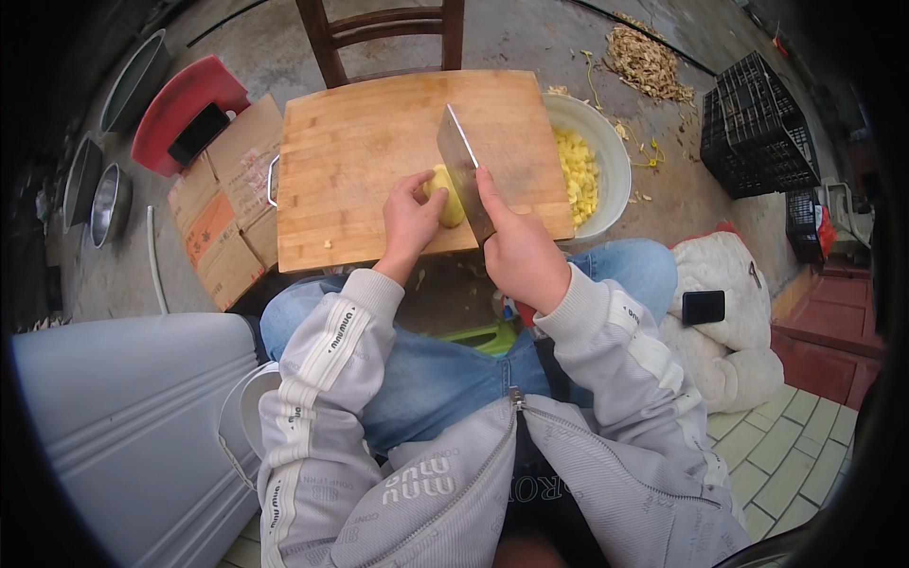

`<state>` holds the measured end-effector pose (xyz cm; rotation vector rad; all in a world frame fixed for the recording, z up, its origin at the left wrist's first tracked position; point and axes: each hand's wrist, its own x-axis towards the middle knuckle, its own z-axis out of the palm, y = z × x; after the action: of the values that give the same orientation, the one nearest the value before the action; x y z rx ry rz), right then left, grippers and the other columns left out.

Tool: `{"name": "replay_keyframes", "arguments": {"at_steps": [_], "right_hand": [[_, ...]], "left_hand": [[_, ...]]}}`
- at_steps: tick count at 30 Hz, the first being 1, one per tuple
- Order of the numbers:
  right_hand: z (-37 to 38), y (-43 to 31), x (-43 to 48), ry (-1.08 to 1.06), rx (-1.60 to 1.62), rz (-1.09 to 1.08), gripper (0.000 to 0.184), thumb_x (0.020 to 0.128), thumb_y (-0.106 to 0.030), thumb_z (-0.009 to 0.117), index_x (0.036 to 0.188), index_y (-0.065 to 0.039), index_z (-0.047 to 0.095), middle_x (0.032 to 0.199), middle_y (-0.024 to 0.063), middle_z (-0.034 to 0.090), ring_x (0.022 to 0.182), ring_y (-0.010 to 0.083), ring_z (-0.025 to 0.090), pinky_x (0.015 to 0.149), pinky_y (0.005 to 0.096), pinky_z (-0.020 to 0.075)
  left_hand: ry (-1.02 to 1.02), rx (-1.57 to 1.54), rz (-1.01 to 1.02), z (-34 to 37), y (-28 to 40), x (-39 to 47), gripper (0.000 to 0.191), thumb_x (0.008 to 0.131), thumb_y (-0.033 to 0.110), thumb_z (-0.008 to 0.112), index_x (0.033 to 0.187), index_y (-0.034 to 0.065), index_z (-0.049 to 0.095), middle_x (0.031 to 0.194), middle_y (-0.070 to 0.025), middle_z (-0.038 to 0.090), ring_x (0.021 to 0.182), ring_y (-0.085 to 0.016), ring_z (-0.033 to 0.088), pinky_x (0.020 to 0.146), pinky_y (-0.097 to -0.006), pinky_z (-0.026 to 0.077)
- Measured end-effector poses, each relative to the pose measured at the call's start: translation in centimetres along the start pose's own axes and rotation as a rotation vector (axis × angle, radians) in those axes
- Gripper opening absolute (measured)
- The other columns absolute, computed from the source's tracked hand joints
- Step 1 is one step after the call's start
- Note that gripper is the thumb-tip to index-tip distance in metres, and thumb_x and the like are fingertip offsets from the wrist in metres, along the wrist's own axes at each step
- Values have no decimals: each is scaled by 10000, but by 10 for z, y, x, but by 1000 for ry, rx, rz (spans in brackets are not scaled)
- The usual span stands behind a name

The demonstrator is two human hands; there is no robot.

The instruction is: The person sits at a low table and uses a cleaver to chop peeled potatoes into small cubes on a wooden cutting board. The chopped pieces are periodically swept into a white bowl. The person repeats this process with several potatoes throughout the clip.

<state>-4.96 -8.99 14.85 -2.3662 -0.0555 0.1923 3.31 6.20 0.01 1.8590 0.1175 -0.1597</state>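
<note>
My left hand (414, 213) grips a peeled yellow potato or similar vegetable (447, 199) from its left side, near the front edge of a wooden cutting board (362, 149). In my right hand (522, 245) is a broad-bladed cleaver (460, 163), its blade upright just right of the vegetable. My right index finger lies along the blade. Whether the blade touches the vegetable or the board is hard to tell. Beyond the board's right edge, a pale basin (616, 170) holds yellow cut cubes (579, 177). One small yellow bit (327, 244) lies at the board's front left.
A wooden chair (387, 27) stands behind the board. To the left are cardboard (227, 206), a red seat (192, 99) with a phone (199, 133), and metal bowls (111, 202). Rightward are a peelings heap (646, 60), black crates (756, 131) and a phone (703, 307) on pale cloth (738, 376).
</note>
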Motion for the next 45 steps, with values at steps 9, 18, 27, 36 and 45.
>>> {"name": "replay_keyframes", "arguments": {"at_steps": [9,18,27,36,45], "right_hand": [[36,2,6,-68,-128,68,870,766,86,480,1548,-41,118,736,307,615,694,492,597,684,552,463],[22,-1,11,-56,-108,80,858,767,89,475,1549,-74,163,768,312,615,718,490,598,709,546,459],[8,-26,7,40,-63,-7,837,762,93,464,1538,-65,194,793,318,614,754,496,604,716,539,461],[21,-16,20,-58,-182,14,842,757,93,467,1535,-27,168,808,314,624,772,483,613,704,530,462],[54,-3,11,-68,-124,84,854,782,79,490,1548,-52,134,794,310,628,757,490,608,718,533,466]], "left_hand": [[41,99,39,0,17,-13,400,808,204,730,1140,-12,682,806,-98,609,707,-202,587,682,-336,491],[35,23,46,3,4,-8,404,805,201,741,1143,-11,682,772,-94,595,689,-201,587,675,-329,491],[48,-187,-70,2,-6,0,376,790,167,700,1123,-5,677,847,-135,688,745,-196,660,715,-329,535],[53,-43,-74,3,6,-5,368,734,141,726,1065,-11,679,945,-127,658,806,-213,656,737,-336,543],[87,-103,-83,5,7,-7,360,719,151,744,1042,1,690,961,-123,678,776,-179,650,738,-322,541]]}}
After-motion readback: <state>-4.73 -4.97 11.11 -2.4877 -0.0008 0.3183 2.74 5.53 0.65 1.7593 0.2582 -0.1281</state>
